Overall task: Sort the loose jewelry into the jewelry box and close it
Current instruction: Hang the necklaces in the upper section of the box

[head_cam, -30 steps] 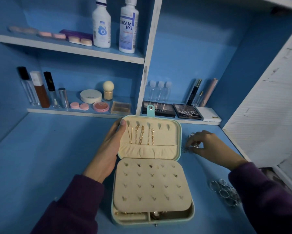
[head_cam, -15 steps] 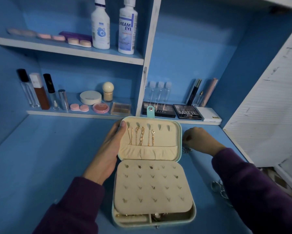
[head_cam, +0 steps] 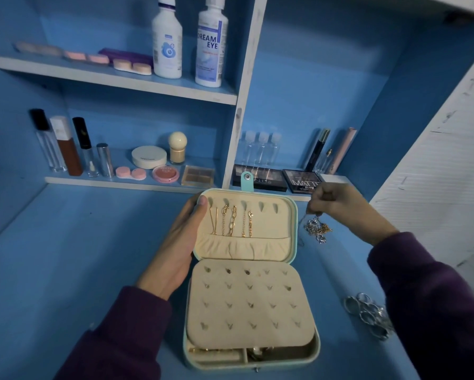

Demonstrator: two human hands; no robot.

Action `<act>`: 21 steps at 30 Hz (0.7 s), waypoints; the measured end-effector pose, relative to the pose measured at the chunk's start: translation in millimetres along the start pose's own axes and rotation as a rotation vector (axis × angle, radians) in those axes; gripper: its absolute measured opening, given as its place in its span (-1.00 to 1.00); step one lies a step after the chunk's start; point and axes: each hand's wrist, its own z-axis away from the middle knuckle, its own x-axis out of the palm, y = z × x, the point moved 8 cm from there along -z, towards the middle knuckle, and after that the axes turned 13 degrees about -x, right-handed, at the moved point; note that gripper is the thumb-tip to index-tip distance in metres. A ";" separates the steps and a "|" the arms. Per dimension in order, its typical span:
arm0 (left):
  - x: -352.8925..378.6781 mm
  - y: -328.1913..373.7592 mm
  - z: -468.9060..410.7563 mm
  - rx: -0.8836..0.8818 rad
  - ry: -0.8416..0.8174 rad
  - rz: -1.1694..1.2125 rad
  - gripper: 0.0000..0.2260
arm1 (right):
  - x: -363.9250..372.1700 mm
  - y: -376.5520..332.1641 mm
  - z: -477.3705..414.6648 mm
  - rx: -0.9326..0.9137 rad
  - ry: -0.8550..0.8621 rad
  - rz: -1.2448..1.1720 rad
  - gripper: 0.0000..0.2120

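Now the tangle of silver and gold chains (head_cam: 316, 229) dangles from the right hand (head_cam: 340, 205). It is pinched in curled fingers, just right of the open lid (head_cam: 271, 244) and off the blue surface (head_cam: 66, 256). Left hand (head_cam: 179, 242) grips the lid's left edge, thumb on the cream lining. Jewelry box (head_cam: 317, 346) sits open mid-surface, lid propped up with gold chains (head_cam: 231, 223) hung inside, earring pad (head_cam: 246, 305) over the base.

Half a second ago the right hand was a low fist by the lid's right edge. It's raised now, chains up with it. Left hand and box unchanged.

Ring pile (head_cam: 367, 314) lies right of the base, near the right sleeve. Shelf edge (head_cam: 137, 183) runs close behind the lid, white panel (head_cam: 435, 215) close on the right. Most room is left of the box.
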 end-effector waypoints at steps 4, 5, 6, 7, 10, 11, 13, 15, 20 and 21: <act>0.6 -0.4 0.7 -0.009 -0.006 0.013 -0.69 | -18.7 -34.8 -2.5 -0.110 0.084 -0.158 -0.90; 0.7 -0.6 0.8 -0.013 -0.008 0.014 -0.68 | -22.8 -42.7 -3.5 -0.134 0.100 -0.181 -0.87; 0.7 -0.8 0.9 -0.017 -0.010 0.012 -0.68 | -26.1 -50.7 -4.7 -0.159 0.111 -0.189 -0.85; 0.8 -0.9 0.9 -0.020 -0.012 0.010 -0.68 | -29.0 -58.7 -5.3 -0.183 0.116 -0.185 -0.84; 0.2 -1.3 1.2 -0.025 -0.003 0.016 -0.69 | -31.8 -81.7 -6.1 -0.244 0.105 -0.196 -0.84; 0.0 -1.4 1.5 -0.026 0.003 0.021 -0.71 | -31.0 -87.5 -6.4 -0.256 0.097 -0.207 -0.84; -0.6 -1.4 1.8 -0.023 0.026 0.031 -0.72 | -28.1 -94.2 -7.5 -0.261 0.086 -0.226 -0.84; -1.5 -2.0 1.6 -0.022 0.062 0.022 -0.69 | -24.3 -98.7 -8.9 -0.258 0.075 -0.270 -0.84; -1.8 -3.0 1.1 0.009 0.102 0.012 -0.61 | -7.5 -108.2 -10.3 -0.246 -0.016 -0.382 -0.80; -1.8 -3.1 1.3 0.018 0.104 0.005 -0.60 | -3.4 -110.3 -10.1 -0.252 -0.040 -0.376 -0.80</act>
